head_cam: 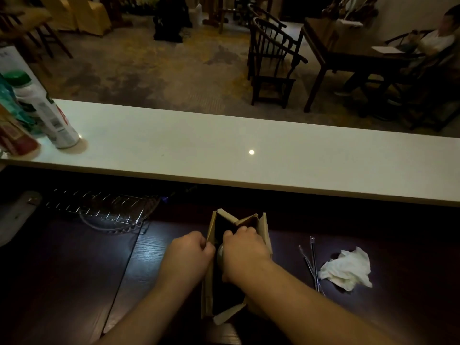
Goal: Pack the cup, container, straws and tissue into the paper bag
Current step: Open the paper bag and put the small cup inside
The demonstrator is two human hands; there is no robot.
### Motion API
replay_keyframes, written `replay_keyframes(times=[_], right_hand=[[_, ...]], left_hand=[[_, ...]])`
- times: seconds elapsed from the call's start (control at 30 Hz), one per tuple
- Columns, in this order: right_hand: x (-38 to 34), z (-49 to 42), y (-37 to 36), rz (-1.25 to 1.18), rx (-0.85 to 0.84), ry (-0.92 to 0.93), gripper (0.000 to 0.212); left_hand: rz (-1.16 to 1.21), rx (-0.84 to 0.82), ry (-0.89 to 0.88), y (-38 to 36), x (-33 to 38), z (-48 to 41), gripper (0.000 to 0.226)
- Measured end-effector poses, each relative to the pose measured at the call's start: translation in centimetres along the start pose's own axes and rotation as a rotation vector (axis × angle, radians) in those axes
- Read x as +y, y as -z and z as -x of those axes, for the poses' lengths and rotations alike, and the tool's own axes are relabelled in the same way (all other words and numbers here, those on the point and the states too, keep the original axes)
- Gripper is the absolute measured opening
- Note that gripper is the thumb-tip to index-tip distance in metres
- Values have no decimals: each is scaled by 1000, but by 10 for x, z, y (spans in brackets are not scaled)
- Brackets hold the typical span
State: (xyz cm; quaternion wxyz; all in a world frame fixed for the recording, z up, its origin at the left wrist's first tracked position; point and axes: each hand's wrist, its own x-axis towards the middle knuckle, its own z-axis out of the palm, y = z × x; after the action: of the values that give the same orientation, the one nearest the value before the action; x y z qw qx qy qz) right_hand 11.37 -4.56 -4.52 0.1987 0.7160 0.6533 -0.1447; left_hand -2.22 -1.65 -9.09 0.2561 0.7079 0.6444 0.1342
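While the left hand [193,252] pinches the left rim of the paper bag [263,230], fingers curled tight on the edge, the right hand [242,247] reaches down into the bag's mouth, fingers curled around something rounded and pale just under it. That could be the cup or the container lid; the dim light does not let me tell which, nor whether the other of the two is already inside. The left-hand pinch looks meant to keep the mouth pulled wide and the bag upright, so the right hand can lower its load without the sides folding in.

The bag is brown, standing on the dark wooden desk [74,282], its top flaps splayed and its interior black with shadow. Right of the bag, apart from it, lie the straws [312,260], thin wrapped sticks crossing each other. Just beyond them, farther right of the bag, sits the tissue [348,268], white and crumpled, touching the straws' lower ends. Both remain outside, so by my reading the packing is only partway done.
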Motion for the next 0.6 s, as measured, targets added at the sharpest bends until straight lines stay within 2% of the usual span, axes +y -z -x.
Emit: replay_keyframes(times=[0.1,0.17,0.33,0.47,0.53,0.6], right_hand=[[-3,-30,-16,-62,-66,-61,56],[-4,-53,-24,-71,-142,-67,54],[-11,-85,-46,21,-244,60,40],[-13,-76,-37,22,-288,76,41],[-11,-54,-22,-42,-236,82,41],[-1,-23,-11,-115,11,187,32]], left_hand=[[2,-3,-3,-1,5,5,30],[6,2,-3,-2,7,7,28],[-3,-23,-16,-7,8,14,24],[9,-31,3,-7,7,15,23],[12,-10,3,-5,5,13,24],[11,0,-4,-3,2,9,27]])
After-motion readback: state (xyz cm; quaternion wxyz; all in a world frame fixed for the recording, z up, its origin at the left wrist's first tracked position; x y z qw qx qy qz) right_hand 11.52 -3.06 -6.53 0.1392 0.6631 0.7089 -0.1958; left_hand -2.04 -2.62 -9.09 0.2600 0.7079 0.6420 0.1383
